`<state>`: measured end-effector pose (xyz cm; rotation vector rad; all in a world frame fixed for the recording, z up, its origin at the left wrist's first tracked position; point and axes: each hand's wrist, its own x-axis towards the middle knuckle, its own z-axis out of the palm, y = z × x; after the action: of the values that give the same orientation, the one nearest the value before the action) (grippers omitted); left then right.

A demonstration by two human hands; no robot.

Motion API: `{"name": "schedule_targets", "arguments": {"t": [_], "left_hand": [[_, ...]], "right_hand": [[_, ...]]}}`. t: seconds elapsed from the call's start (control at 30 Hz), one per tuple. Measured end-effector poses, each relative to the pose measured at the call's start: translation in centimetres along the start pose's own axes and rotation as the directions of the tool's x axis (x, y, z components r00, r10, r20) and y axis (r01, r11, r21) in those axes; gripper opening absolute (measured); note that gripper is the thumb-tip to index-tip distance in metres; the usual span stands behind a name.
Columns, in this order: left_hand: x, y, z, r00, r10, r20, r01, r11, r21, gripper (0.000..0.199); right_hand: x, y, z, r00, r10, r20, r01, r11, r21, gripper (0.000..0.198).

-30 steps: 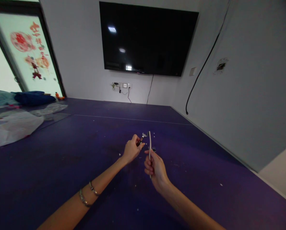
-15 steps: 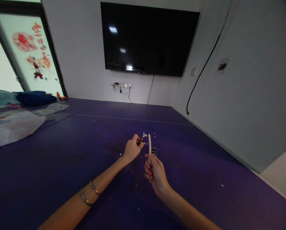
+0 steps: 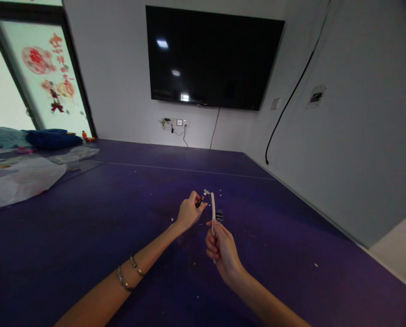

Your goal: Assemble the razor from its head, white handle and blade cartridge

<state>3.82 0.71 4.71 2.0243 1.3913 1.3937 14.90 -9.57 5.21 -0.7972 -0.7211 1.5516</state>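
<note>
My left hand [image 3: 188, 212] is closed around the dark handle of a small razor [image 3: 205, 194], whose silvery head points up and to the right. Upright in the closed fingers of my right hand [image 3: 223, 247] is a slim white toothbrush [image 3: 213, 206], slightly bent near its top. Its upper end is right by the razor head; whether they touch is too small to tell. Just behind the toothbrush, a small dark packet [image 3: 220, 215] lies on the purple surface [image 3: 148, 254].
White specks lie scattered around my hands. Clear plastic sheeting [image 3: 29, 184] and a dark blue cloth [image 3: 53, 138] are at the left. A television [image 3: 213, 59] hangs on the far wall above sockets [image 3: 179, 122]. A black cable [image 3: 289, 97] dangles along the right wall.
The view has shifted very slightly. Both hands keep their grips, and the razor and toothbrush stay close together with hardly any movement.
</note>
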Motion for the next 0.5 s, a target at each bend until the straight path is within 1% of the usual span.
{"name": "schedule_targets", "arguments": {"t": [0.13, 0.27, 0.4, 0.47, 0.5], "left_hand": [[-0.1, -0.1, 0.1, 1.0, 0.003, 0.01, -0.003, 1.0, -0.009, 0.019], [0.0, 0.0, 0.0, 1.0, -0.002, 0.014, 0.003, 0.998, -0.061, 0.018], [0.2, 0.4, -0.2, 0.999, -0.019, 0.035, 0.025, 0.983, -0.18, 0.017], [0.1, 0.6, -0.2, 0.997, -0.038, 0.073, 0.056, 0.962, -0.269, 0.018], [0.1, 0.7, -0.1, 0.993, -0.045, 0.112, 0.079, 0.944, -0.32, 0.02]], "right_hand": [[0.0, -0.4, 0.2, 1.0, -0.021, -0.009, 0.021, 1.0, 0.011, 0.031], [-0.5, -0.2, 0.3, 1.0, 0.03, -0.003, -0.03, 0.999, 0.014, 0.031], [-0.7, -0.6, 0.3, 0.998, 0.056, 0.009, -0.056, 0.996, 0.069, 0.028], [-0.3, -1.2, 0.2, 0.997, 0.078, 0.024, -0.08, 0.987, 0.137, 0.025], [-0.1, -1.5, 0.2, 0.995, 0.098, 0.036, -0.103, 0.98, 0.171, 0.023]]}}
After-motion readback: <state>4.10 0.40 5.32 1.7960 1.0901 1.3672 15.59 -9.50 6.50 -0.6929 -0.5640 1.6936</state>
